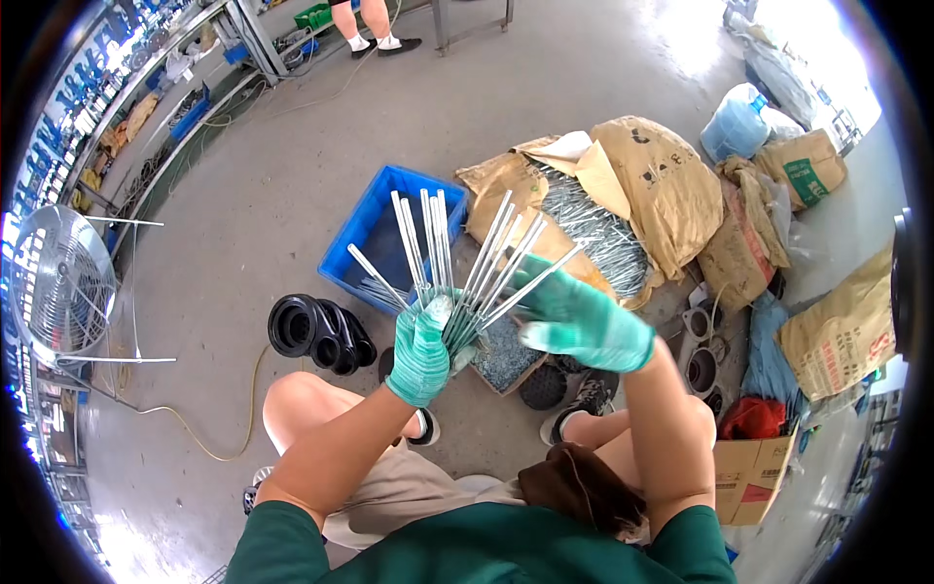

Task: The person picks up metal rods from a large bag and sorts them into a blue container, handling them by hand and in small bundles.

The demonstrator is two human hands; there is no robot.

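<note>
My left hand, in a green knitted glove, is closed round the lower ends of a bundle of thin silvery metal rods. The rods fan out upward and away from me, some tilted left and some right. My right hand, gloved alike, is just right of the bundle, blurred by motion. Its thumb stands apart from its stretched fingers, which overlap the rightmost rods; whether they touch is unclear. Behind the rods sits a blue plastic bin with more rods in it.
A torn brown paper sack spills similar rods. Below my hands stands a tray of small metal pieces. Black rings lie left, a cardboard box right. A fan stands far left; another person's legs show behind.
</note>
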